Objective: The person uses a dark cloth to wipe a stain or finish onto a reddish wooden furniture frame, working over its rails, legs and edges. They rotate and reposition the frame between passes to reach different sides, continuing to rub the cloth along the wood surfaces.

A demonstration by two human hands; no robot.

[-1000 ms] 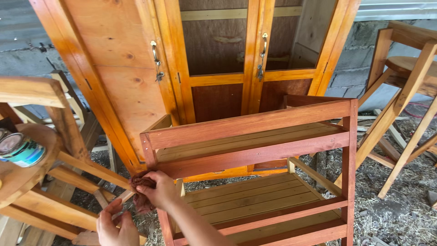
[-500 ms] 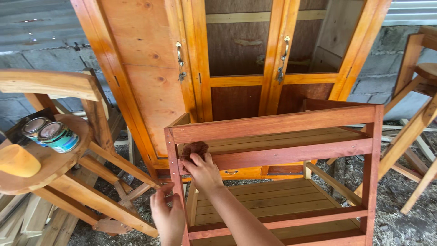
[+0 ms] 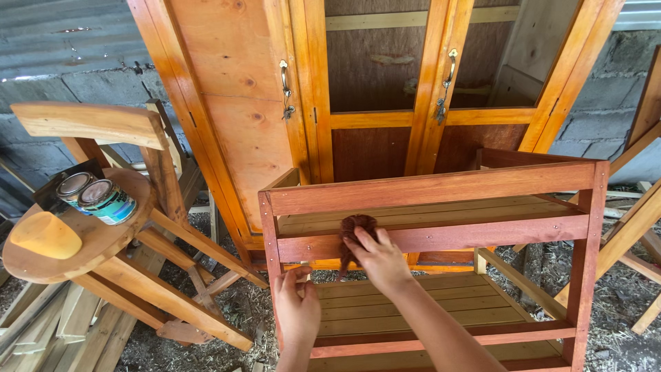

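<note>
- The right hand (image 3: 380, 260) presses a dark brown wad of cloth (image 3: 355, 227) flat against the front rail of a reddish wooden shelf rack (image 3: 585, 262); the fingers lie spread over the wad and clamp it to the wood — a hold that suits rubbing along the rail rather than lifting.
- The wad sits on the second rail from the top, toward the rack's left end, just beside the left corner post.
- The left hand (image 3: 297, 310) grips that left post lower down, fingers curled round its edge — probably to steady the rack against the push of the other hand.
- The rack stands on a dirt floor strewn with shavings, right in front of a tall orange-varnished cabinet (image 3: 255, 131) with two framed doors and metal handles (image 3: 284, 76).
- To the left, well apart from the rack, a round wooden stool (image 3: 89, 244) serves as a tabletop: two small tins (image 3: 96, 196) stand near its far edge and a yellow sponge-like block (image 3: 45, 235) lies at its left edge, all within arm's reach.
- More bare wooden furniture frames lean at the right edge of the view.
</note>
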